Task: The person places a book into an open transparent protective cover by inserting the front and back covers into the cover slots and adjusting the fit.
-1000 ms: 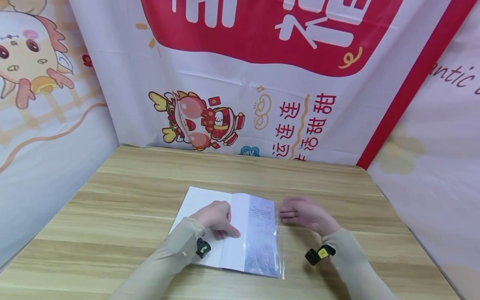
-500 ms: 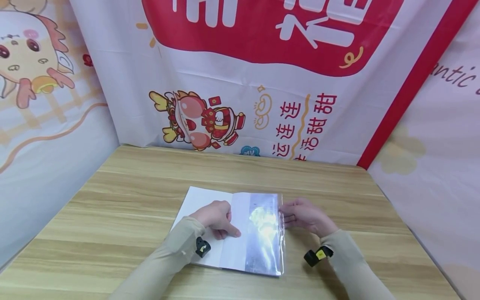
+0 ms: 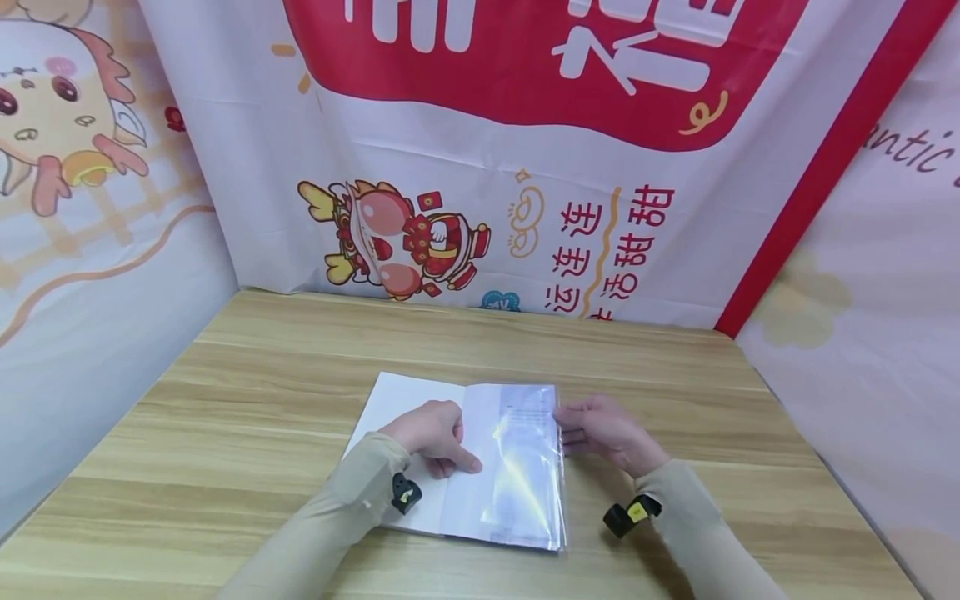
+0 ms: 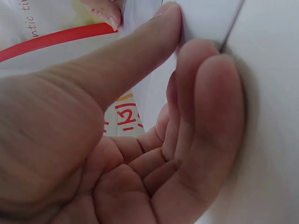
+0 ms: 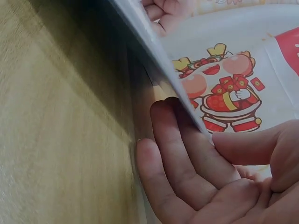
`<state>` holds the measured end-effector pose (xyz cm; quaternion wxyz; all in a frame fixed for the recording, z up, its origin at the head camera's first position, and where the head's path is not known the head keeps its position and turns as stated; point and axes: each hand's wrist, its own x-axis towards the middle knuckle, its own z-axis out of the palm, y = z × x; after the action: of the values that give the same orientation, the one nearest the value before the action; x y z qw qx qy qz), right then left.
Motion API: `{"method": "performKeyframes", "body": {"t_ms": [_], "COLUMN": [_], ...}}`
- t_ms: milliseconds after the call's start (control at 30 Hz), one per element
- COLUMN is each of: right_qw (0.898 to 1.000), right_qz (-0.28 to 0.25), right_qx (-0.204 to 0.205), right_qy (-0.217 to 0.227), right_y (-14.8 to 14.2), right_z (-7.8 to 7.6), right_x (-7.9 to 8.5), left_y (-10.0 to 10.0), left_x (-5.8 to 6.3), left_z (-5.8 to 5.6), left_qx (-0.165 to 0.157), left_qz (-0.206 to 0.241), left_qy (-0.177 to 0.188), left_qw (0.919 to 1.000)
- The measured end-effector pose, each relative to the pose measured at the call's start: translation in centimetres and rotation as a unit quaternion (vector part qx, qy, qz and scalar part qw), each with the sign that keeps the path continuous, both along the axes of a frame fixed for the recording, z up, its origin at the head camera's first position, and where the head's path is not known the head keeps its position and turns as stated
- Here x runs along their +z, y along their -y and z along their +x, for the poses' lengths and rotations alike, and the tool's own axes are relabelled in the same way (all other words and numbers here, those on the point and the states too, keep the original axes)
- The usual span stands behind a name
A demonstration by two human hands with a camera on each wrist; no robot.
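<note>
An open book (image 3: 411, 393) with blank white pages lies on the wooden table. Shiny clear plastic, a book cover (image 3: 525, 492), overlaps its right-hand side and reflects the light. My left hand (image 3: 435, 437) rests on the pages near the fold, thumb stretched out to the right and fingers bent; the left wrist view shows its fingertips (image 4: 217, 77) against the white paper. At the book's right edge, my right hand (image 3: 611, 433) pinches the plastic-covered edge between thumb and fingers. In the right wrist view that edge (image 5: 163, 65) stands raised above the table, with several fingers (image 5: 168, 140) beneath it.
The wooden table (image 3: 247, 400) extends around the book. A printed white and red cloth (image 3: 465, 133) hangs behind its far edge, and more printed cloth covers both sides. Each wrist wears a black strap with a small camera.
My right hand has come from just beside the book to pinch its right edge, shifting slightly left. The glare on the plastic has spread. My left hand has stayed put.
</note>
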<state>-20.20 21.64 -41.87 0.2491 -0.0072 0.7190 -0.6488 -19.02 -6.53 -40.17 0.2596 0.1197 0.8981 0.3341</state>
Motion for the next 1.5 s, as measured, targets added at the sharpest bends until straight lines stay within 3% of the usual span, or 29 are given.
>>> {"method": "performKeyframes", "body": {"t_ms": [367,667,867,1100,1333,1500], "right_qw": [1.000,1.000,0.999,0.997,0.998,1.000], "right_qz": [0.020,0.001,0.022,0.041,0.039,0.018], "right_qx": [-0.015,-0.016,-0.034,-0.068,-0.034,-0.011], "right_qy": [0.010,0.001,-0.022,-0.017,-0.026,-0.009], "right_y": [0.3,0.5,0.6,1.0,1.0,0.5], "right_z": [0.3,0.5,0.5,0.5,0.6,0.4], "right_x": [0.0,0.6,0.5,0.5,0.9,1.1], "left_y": [-0.1,0.0,0.0,0.1,0.1,0.1], "left_x": [0.0,0.0,-0.1,-0.2,-0.1,0.1], "left_z": [0.0,-0.1,-0.1,-0.2,-0.3,-0.1], "left_qx": [-0.001,-0.002,-0.003,-0.006,-0.007,-0.007], "left_qz": [-0.015,-0.008,-0.005,-0.006,-0.003,0.001], "left_qy": [0.003,-0.001,-0.004,-0.003,0.001,0.004], "left_qw": [0.9999,1.0000,1.0000,1.0000,1.0000,1.0000]}}
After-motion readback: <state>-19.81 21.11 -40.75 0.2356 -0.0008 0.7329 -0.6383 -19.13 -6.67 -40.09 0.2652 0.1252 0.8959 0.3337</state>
